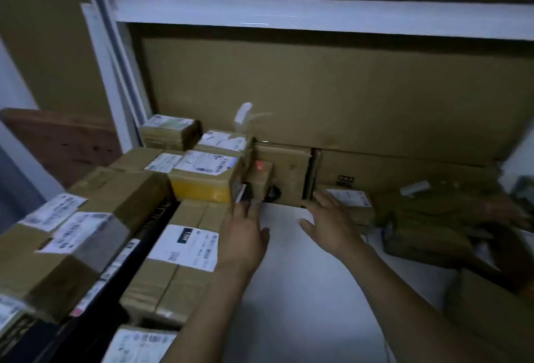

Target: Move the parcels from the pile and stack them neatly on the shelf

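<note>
Head view, centre frame: left hand [245, 235], fingers straight and empty, is just beside a small parcel [260, 179]. Right hand [329, 223] is spread wide over the shelf [289, 290], holding nothing.

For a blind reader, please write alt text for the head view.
The left hand and right hand, both open, reach over a white shelf toward a small parcel at the back. Labelled parcels are stacked on the left.

Brown cardboard parcels [173, 276] with white, black-printed labels [185, 247] crowd the left edge of the white shelf [303, 276] — one yellow-faced parcel [199, 189] among them. A small brown box [261, 180] near the back edge bears a red patch [259, 164]; behind it stands a plain brown carton [318, 96].
</note>
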